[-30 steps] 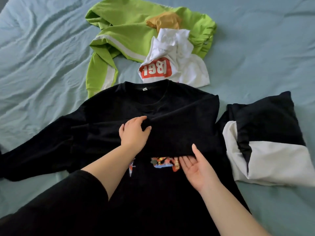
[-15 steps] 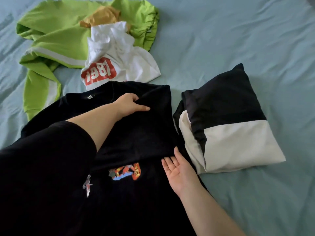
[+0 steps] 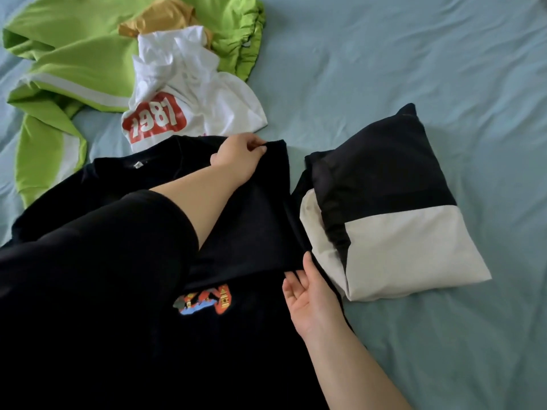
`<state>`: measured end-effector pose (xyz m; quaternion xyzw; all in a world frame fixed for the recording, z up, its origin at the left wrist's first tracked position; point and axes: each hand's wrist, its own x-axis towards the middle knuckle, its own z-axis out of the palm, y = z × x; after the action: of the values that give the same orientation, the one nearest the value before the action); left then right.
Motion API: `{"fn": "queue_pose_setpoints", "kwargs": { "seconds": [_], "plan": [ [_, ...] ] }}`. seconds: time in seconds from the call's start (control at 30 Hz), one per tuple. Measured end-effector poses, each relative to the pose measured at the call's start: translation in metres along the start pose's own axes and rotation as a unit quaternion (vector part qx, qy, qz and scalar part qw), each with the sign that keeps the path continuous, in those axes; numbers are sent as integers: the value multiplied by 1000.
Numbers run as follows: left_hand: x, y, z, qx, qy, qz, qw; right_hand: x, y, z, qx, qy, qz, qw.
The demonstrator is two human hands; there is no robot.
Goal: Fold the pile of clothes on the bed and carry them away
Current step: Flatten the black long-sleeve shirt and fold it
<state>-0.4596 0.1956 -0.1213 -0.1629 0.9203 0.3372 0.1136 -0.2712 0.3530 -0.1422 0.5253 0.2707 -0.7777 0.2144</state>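
A black sweatshirt (image 3: 245,232) with a small colourful print lies spread on the bed, its right side folded over the body. My left hand (image 3: 239,156) pinches the folded sleeve's upper corner near the shoulder. My right hand (image 3: 310,300) lies palm up at the fold's lower right edge, fingers straight and slipped under the cloth. To the right rests a folded black-and-cream garment (image 3: 384,208). Unfolded behind are a white T-shirt (image 3: 189,93) with a red "1981" print, a green jacket (image 3: 74,63) and a mustard piece (image 3: 159,16).
The light blue bedsheet (image 3: 414,54) is wrinkled and covers the whole view. Bare sheet lies to the right and behind the folded garment. My black sleeve (image 3: 88,276) hides the sweatshirt's lower left part.
My left hand has carried the sleeve across the sweatshirt up to its upper right corner. The view has shifted right. My right hand stays at the fold's lower edge.
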Motion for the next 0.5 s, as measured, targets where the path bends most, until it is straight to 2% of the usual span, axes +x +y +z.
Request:
{"fn": "queue_pose_setpoints", "kwargs": {
  "seconds": [0.1,0.17,0.23,0.27,0.3,0.33,0.37,0.4,0.47,0.5],
  "plan": [
    [-42,-35,-9,42,94,41,994,-15,7,0,-73,-5,1,997],
    [-87,-75,-23,64,138,62,987,-33,19,-4,-183,-15,29,983],
    [-130,-120,-38,99,149,63,982,-50,32,-1,-346,-45,-6,937],
    [-146,-139,-43,116,139,62,981,-53,38,5,-433,-71,-72,895],
    [-157,-155,-46,130,121,62,982,-52,42,16,-508,-100,-163,840],
    [-164,-168,-47,142,94,61,984,-46,45,30,-569,-128,-270,766],
    [-165,-176,-47,161,58,60,983,-36,46,47,-628,-149,-372,667],
    [-163,-183,-47,188,20,59,980,-21,46,63,-686,-167,-447,550],
    [-153,-194,-46,250,-38,51,966,15,34,85,-803,-166,-477,318],
    [-148,-200,-45,273,-49,43,960,34,25,88,-846,-148,-460,226]
  ]
}}
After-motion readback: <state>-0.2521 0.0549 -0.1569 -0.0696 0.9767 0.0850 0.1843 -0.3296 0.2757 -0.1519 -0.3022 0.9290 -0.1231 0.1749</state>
